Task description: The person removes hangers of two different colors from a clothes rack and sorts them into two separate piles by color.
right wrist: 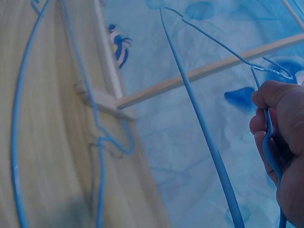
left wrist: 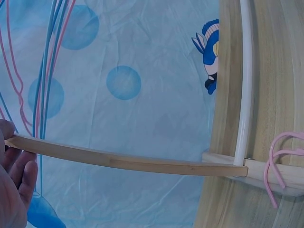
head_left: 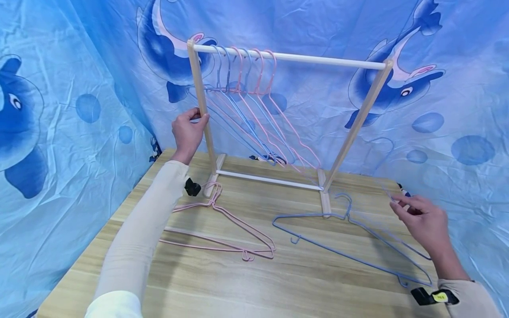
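A small wooden clothes rack (head_left: 356, 119) with white rails stands at the back of the table. My left hand (head_left: 188, 134) pinches its left post (left wrist: 118, 159) partway up, between thumb and fingers. Several blue and pink wire hangers (head_left: 259, 112) hang bunched toward the left of the top rail (head_left: 330, 60). To the right of the rack, my right hand (head_left: 425, 223) grips a blue hanger (right wrist: 202, 123) by one sloping side, lifted off the table; its hook is faint against the backdrop in the head view.
On the wooden table (head_left: 222, 291), pink hangers (head_left: 242, 221) lie at the left, close to the rack's left foot (head_left: 210, 187). Another blue hanger (head_left: 338, 251) lies at the right, by the right foot (head_left: 325, 203). A blue dolphin-print cloth (head_left: 457, 97) surrounds the table.
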The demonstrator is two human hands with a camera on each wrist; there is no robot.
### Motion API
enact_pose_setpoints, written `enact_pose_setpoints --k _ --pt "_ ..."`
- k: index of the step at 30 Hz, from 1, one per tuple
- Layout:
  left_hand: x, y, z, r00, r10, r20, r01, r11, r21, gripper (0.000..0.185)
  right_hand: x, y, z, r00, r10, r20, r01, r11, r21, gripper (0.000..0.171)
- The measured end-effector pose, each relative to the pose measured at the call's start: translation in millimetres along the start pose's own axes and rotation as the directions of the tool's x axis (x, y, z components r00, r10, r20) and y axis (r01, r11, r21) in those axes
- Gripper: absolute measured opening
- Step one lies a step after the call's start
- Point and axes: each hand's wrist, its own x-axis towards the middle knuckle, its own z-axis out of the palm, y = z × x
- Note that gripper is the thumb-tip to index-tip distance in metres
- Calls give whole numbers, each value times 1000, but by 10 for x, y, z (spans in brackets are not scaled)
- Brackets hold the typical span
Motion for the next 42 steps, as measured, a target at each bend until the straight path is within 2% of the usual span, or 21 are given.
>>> enact_pose_setpoints --k 7,13,18,25,32,39,42 --pt "5 2 -1 1000 5 1 -5 1000 -5 39 -191 141 77 993 -4 120 1 1000 22 19" --pt "9 -10 3 1000 8 1 -7 1000 -9 39 -339 214 133 966 36 256 -45 999 29 15" --pt "12 -11 6 1000 4 3 -4 1000 -6 40 -438 293 190 946 31 324 -52 997 57 15" --pt "7 -12 8 1000 -4 3 4 1000 -6 41 -537 436 263 943 -10 333 -28 994 109 18" --pt "3 -8 9 1000 -8 1 8 1000 0 41 -627 571 312 939 -9 343 -44 989 144 19" --pt "-9 5 -2 1000 -5 -1 5 1000 -8 39 -694 662 333 918 87 388 -141 983 114 17" --pt "-13 7 -6 1000 4 -6 -4 1000 -13 38 -709 697 357 911 96 400 -145 985 93 16"
